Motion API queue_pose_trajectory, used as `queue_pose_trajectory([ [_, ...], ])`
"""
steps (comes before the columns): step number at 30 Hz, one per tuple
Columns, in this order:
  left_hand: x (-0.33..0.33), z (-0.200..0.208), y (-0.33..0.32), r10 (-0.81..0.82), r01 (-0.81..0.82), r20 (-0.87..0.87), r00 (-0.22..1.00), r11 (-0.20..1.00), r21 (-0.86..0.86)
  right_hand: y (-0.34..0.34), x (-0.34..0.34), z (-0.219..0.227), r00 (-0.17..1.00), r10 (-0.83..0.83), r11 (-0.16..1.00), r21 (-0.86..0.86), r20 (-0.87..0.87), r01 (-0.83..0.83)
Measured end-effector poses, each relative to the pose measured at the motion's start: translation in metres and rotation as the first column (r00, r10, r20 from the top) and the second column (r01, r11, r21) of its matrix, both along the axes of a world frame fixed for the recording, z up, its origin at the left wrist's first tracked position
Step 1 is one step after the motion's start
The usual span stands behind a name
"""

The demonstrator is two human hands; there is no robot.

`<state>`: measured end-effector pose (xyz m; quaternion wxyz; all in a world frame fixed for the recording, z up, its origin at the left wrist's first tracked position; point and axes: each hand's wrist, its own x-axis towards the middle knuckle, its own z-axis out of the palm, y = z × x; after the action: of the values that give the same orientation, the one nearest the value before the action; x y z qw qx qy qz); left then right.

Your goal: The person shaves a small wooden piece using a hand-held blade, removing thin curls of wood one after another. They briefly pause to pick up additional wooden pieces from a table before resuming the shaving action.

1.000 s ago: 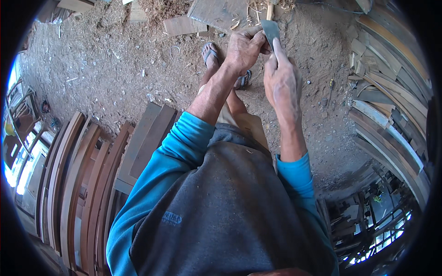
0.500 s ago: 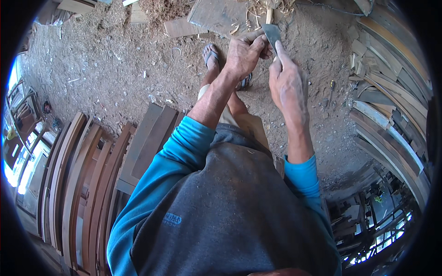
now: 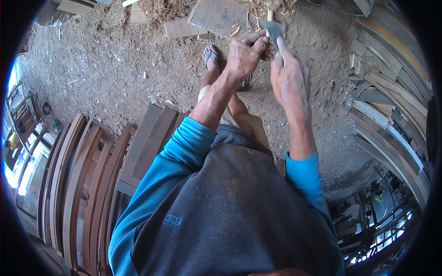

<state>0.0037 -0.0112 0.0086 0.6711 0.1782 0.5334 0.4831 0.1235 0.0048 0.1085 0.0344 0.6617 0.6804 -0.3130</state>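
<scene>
My right hand (image 3: 290, 76) is wrapped round the handle of a knife, index finger stretched along toward its broad grey blade (image 3: 274, 31). The blade, smeared by motion, lies across a thin pale wooden stick (image 3: 270, 15). My left hand (image 3: 246, 53) is closed with thumb and fingers pinching the near end of that stick, just left of the blade. The stick points away from me, its far end among curled wood shavings (image 3: 286, 8) at the top. My left fingers hide its near end, and the knife handle is mostly inside my right hand.
A flat grey board (image 3: 216, 18) lies on the dusty ground (image 3: 124, 69) beyond my hands, beside a smaller wood piece (image 3: 179, 28). Long planks (image 3: 73, 184) are stacked at the left, more timber (image 3: 391, 124) at the right. A screwdriver-like tool (image 3: 331, 87) lies at right.
The knife blade has swung to a more upright angle and shifted slightly right, over the stick. My right hand moved a little with it; my left hand stays nearly in place.
</scene>
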Motion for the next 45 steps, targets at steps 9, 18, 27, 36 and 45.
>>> queue_pose_trajectory([
  [9, 0.000, 0.005, -0.001, -0.061, 0.066, -0.094, 0.994, 0.996, 0.051, -0.002, -0.002, 0.001, 1.000, -0.002, 1.000, -0.020, -0.004, 0.002],
  [18, -0.003, -0.005, 0.001, -0.132, 0.142, -0.139, 0.981, 0.988, 0.060, -0.022, -0.005, 0.005, 0.999, 0.016, 1.000, 0.010, 0.034, -0.016],
  [27, -0.002, 0.001, 0.004, -0.101, 0.113, -0.137, 0.985, 0.990, 0.079, 0.020, -0.009, -0.024, 0.999, -0.034, 0.992, 0.124, -0.013, 0.036],
  [36, -0.002, -0.004, -0.001, -0.123, 0.130, -0.103, 0.987, 0.989, 0.065, -0.015, -0.007, -0.001, 0.999, -0.033, 0.998, 0.054, -0.030, 0.035],
  [45, 0.001, 0.006, 0.004, -0.107, 0.149, -0.315, 0.943, 0.982, 0.112, 0.017, -0.008, -0.030, 0.996, -0.026, 0.986, 0.165, -0.086, 0.040],
])
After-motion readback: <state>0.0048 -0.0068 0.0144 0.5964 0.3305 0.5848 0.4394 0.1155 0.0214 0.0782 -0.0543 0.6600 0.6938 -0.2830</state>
